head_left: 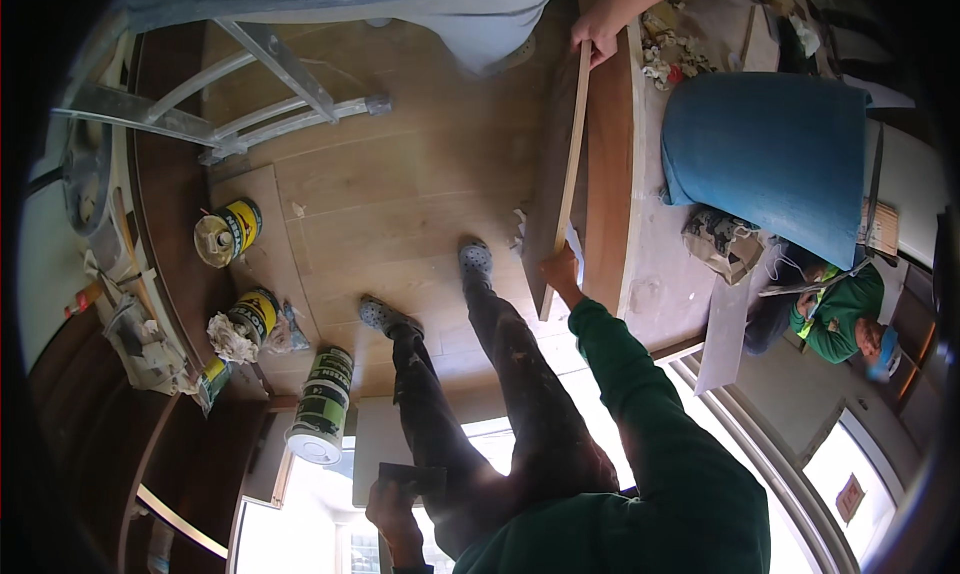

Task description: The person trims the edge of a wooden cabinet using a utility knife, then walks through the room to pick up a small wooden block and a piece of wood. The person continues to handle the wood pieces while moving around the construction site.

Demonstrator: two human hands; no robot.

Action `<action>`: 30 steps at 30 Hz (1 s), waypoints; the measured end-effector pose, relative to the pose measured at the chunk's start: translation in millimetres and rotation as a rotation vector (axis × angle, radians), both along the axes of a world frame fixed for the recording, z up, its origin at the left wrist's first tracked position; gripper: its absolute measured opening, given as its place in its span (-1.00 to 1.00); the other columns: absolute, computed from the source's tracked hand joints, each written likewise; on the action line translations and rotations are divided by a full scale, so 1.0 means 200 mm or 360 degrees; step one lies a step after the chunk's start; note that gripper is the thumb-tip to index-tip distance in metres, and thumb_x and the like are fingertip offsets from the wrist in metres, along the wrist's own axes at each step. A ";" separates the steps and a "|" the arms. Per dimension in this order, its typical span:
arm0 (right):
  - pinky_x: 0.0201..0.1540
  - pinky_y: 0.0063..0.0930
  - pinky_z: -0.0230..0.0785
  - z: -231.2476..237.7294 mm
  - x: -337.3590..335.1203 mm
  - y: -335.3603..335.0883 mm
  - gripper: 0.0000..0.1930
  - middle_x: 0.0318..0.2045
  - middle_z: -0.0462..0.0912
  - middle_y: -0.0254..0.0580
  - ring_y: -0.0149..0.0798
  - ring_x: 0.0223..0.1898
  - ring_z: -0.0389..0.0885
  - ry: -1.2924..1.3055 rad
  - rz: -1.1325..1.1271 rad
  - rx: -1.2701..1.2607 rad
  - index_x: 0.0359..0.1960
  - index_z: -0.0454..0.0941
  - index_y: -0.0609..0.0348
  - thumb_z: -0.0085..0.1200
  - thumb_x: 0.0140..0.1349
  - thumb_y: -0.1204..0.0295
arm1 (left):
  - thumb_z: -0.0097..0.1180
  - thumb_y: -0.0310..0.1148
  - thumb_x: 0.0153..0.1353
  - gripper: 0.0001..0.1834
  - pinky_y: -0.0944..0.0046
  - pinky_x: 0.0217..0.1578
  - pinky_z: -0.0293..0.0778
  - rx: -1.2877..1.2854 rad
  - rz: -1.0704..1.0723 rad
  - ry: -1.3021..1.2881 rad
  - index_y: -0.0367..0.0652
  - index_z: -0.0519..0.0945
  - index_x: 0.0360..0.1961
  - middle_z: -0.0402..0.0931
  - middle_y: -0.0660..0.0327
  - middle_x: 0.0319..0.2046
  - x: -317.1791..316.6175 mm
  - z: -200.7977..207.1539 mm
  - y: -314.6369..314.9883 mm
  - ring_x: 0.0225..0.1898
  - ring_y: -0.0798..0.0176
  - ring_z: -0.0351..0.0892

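My right hand (562, 269), at the end of a green sleeve, is closed on the near end of a long wooden board (572, 164). The board's pale edge faces up and its brown side slopes to the left. At the far end another person's hand (598, 40) grips the same board. Low at my left side, my left hand (393, 514) is closed round a dark, wide-bladed putty knife (412, 477); its handle is hidden in my fingers.
An aluminium ladder (215, 124) lies at the far left, near paint cans (240, 232) and a white-and-green bucket (320, 404). Right of the board are a brown wooden ledge (608, 164), a blue covered bundle (765, 139) and a person in green (850, 314).
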State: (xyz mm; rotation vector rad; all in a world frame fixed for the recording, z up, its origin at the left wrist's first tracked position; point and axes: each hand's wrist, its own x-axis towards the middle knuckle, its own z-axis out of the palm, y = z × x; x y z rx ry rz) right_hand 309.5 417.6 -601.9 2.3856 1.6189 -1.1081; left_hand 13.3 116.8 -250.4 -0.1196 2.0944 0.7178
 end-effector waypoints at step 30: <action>-0.09 -0.01 0.51 0.68 0.16 -0.25 -0.72 -0.24 0.66 0.19 0.20 -0.15 0.65 -0.0459 0.0444 -0.0254 -0.24 0.61 0.19 0.04 0.05 0.32 | 0.05 -0.44 0.28 -0.82 0.24 -0.37 0.49 0.0182 0.0192 -0.0188 -0.23 0.52 -0.11 0.55 0.17 -0.27 -0.06 0.27 0.03 -0.30 0.24 0.57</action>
